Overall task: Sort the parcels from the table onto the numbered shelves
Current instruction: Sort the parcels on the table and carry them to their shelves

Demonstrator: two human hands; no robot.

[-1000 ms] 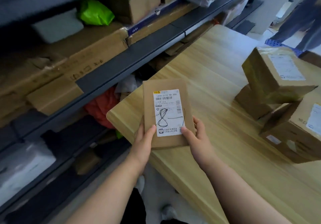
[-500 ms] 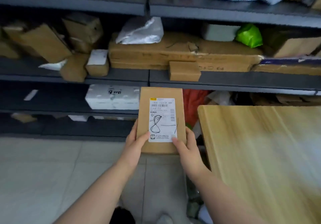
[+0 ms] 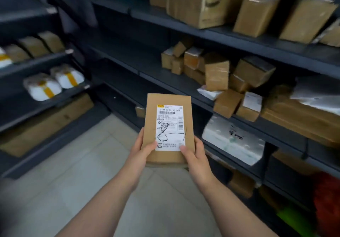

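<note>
Two hands hold the flat parcel (image 3: 168,126) in mid-air. I see left hand (image 3: 145,149) and right hand (image 3: 196,154) pinching its near corners, fingers (image 3: 199,144) curled round the edges. Its long axis points ahead, and the shelves (image 3: 230,36) lie on the right hand's side.

Label (image 3: 170,128) small print illegible, shelf tags (image 3: 51,10) blurred, red bag (image 3: 327,200) cut by right edge

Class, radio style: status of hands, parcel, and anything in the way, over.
Grip: left hand and right hand on parcel, lower corners. Its label shows handwritten 8. Not yet shelved. Nothing between it and shelves.
</note>
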